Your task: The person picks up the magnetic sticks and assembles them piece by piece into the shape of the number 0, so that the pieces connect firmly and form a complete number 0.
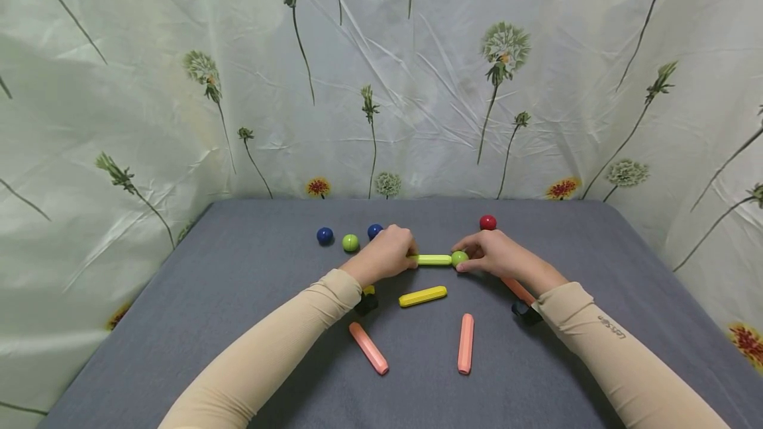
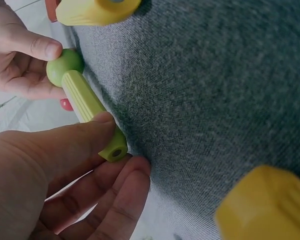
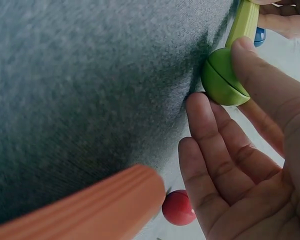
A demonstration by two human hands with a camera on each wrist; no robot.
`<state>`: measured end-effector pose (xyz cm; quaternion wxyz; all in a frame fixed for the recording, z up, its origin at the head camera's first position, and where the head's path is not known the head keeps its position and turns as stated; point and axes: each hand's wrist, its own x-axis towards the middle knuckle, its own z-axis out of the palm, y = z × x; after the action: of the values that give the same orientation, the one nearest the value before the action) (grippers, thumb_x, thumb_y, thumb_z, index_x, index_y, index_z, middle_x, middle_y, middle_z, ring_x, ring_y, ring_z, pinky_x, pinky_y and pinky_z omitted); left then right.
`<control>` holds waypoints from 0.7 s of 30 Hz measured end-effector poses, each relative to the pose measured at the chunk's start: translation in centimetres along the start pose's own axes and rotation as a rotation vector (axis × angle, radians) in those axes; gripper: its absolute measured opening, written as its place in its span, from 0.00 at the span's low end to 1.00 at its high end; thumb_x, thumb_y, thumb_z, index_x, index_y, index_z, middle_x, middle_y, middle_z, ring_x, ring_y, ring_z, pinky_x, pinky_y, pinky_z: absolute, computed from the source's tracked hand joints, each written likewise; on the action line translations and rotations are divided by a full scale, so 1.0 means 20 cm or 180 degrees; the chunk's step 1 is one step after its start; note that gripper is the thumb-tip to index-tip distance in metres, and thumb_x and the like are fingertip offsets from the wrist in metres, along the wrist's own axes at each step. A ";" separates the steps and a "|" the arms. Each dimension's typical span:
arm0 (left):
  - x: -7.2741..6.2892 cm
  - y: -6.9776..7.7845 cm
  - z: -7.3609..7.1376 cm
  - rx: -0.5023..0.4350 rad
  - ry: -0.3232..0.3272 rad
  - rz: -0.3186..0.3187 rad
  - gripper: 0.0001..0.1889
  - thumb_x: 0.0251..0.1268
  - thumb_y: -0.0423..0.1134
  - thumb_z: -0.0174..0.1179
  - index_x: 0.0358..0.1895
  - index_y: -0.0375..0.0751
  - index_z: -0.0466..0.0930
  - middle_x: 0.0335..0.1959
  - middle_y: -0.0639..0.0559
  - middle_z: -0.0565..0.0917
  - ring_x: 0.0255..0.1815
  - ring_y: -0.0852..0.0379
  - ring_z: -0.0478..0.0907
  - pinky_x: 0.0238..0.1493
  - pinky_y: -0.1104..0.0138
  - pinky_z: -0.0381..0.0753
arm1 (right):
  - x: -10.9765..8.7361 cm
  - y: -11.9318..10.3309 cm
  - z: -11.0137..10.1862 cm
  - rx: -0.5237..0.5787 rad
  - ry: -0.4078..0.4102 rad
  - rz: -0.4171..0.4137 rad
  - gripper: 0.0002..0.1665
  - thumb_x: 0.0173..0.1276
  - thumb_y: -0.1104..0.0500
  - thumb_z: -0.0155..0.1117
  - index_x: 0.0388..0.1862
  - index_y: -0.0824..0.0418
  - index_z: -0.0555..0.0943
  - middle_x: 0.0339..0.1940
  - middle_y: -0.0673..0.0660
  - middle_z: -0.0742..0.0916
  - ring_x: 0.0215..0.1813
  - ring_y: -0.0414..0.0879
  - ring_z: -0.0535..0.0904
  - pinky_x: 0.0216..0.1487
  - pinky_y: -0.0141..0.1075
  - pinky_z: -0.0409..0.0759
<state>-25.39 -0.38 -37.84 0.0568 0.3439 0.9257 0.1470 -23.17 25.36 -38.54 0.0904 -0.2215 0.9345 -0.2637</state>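
lime stick: it is lying between the two hands, its long axis running left to right across the gray cloth.
left hand: it is pinching the lime stick near its left end, thumb against fingers; of the two, this hand is lying nearer the stick.
green ball: it is touching the stick's right end, in line with the axis; whether it is seating in that end or only resting against it, i cannot tell.
right hand: it is pinching the green ball from the right, thumb and fingers closing round it.
shared line: the hands are facing each other along the stick's axis; in my judgement, any push or pull is depending on that line.
yellow stick: it is lying apart, on the person's side of the lime stick, slanting slightly.
red ball: it is resting just beyond the right hand.
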 end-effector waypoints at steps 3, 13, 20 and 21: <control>0.00 0.00 0.00 -0.0011 0.0026 0.0001 0.04 0.70 0.36 0.73 0.42 0.40 0.95 0.38 0.48 0.94 0.34 0.59 0.85 0.41 0.66 0.87 | 0.00 0.00 0.00 -0.0015 0.0016 -0.0004 0.22 0.71 0.54 0.78 0.60 0.61 0.89 0.41 0.53 0.93 0.41 0.40 0.86 0.44 0.39 0.86; 0.00 0.00 0.00 0.0007 0.0140 -0.0031 0.03 0.70 0.36 0.74 0.40 0.41 0.94 0.37 0.49 0.93 0.32 0.60 0.83 0.39 0.67 0.85 | -0.01 -0.02 -0.01 -0.0086 0.0017 0.0054 0.22 0.71 0.54 0.78 0.59 0.62 0.89 0.43 0.54 0.93 0.44 0.44 0.88 0.47 0.43 0.87; 0.00 0.00 0.01 0.0022 0.0133 -0.0094 0.04 0.71 0.37 0.73 0.40 0.42 0.93 0.35 0.51 0.92 0.30 0.63 0.79 0.36 0.69 0.81 | 0.00 -0.02 0.00 -0.0054 -0.0019 0.0108 0.21 0.71 0.55 0.78 0.59 0.62 0.89 0.45 0.55 0.93 0.46 0.46 0.89 0.50 0.45 0.89; 0.00 0.00 0.01 0.0013 0.0129 -0.0103 0.03 0.71 0.37 0.73 0.40 0.41 0.93 0.35 0.51 0.91 0.29 0.63 0.79 0.36 0.69 0.81 | 0.00 -0.03 0.01 -0.0052 -0.0029 0.0113 0.21 0.71 0.55 0.78 0.59 0.62 0.89 0.45 0.56 0.93 0.46 0.46 0.89 0.50 0.45 0.89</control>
<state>-25.24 -0.37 -38.02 0.0397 0.3260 0.9324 0.1511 -22.93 24.93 -38.36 0.0976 -0.2068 0.9400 -0.2534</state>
